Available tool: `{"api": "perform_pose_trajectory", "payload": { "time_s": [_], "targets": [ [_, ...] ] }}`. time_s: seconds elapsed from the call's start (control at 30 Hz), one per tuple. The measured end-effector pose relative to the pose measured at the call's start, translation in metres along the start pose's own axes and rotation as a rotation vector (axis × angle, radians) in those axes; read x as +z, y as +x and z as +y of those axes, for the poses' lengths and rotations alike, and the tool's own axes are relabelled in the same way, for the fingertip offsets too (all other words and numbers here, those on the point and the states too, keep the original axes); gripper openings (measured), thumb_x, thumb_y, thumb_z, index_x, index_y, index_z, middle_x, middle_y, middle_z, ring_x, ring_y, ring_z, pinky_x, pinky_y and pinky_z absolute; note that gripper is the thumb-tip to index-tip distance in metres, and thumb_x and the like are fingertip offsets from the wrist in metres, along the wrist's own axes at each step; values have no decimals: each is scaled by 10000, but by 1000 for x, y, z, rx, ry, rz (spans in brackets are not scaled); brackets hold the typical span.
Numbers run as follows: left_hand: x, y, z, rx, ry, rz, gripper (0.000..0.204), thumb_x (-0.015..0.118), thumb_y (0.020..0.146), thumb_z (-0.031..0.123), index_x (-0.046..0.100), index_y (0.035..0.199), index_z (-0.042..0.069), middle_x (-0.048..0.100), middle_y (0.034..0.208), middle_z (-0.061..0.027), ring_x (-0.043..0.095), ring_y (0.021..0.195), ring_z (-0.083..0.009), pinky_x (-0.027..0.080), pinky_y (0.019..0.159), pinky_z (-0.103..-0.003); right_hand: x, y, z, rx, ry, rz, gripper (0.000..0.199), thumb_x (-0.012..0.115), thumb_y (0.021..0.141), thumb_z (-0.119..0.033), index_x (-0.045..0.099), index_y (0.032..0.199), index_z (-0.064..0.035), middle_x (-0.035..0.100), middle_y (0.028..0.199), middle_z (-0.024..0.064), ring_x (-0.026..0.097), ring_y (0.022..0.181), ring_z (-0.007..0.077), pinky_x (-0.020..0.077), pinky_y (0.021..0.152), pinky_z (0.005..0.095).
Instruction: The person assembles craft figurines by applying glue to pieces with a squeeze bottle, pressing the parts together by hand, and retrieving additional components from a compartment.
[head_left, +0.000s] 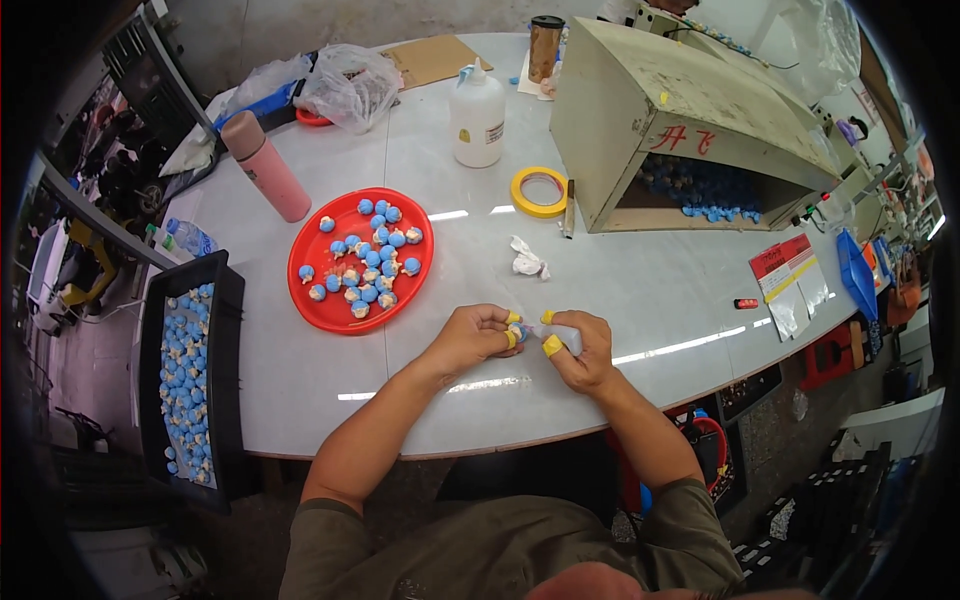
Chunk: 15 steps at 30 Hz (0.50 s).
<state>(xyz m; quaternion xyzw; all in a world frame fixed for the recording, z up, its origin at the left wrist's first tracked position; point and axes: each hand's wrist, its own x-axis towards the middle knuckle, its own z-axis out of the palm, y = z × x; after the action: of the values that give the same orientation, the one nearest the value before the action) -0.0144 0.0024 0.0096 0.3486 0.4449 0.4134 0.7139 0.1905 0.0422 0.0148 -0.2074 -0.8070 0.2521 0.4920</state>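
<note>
White tabletop (620, 290) lies under both hands. Left hand (472, 338) pinches a small blue ball (518, 332). Right hand (582, 350) grips a small bottle (563, 336), tip touching it. Red plate (305, 300) sits just left.

I see a round white bench (640, 290), glossy, reflecting strip lights. Grey concrete floor (790, 440) lies below right. A red stool (828, 355) stands beside it. A black crate (225, 300) sits left.

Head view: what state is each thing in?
Left hand: pinching a small blue ball.
Right hand: gripping a small white tube, tip at the ball.
Red plate: holding blue balls.
Glue bottle: upright, capped.
Pink flask: closed.
</note>
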Motion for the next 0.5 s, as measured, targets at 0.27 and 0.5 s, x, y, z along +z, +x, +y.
{"api": "perform_pose_trajectory", "payload": {
  "time_s": [0.27,0.5],
  "targets": [
    [-1,0,-2,17,20,-21,286,608,853,2,546,1116,-92,639,1001,-146,664,897,-202,545,832,-273,2,1,-1,7,-22,-33,205,654,742,-47,573,911,35,649,804,163,631,634,276,492,591,334],
    [3,-2,1,19,0,-5,286,601,841,-1,541,1103,-100,639,996,-159,661,891,-201,543,810,-258,4,3,-2,-32,-75,-7,210,697,697,-64,597,873,-7,636,738,127,601,584,277,463,546,334]
  ]
}}
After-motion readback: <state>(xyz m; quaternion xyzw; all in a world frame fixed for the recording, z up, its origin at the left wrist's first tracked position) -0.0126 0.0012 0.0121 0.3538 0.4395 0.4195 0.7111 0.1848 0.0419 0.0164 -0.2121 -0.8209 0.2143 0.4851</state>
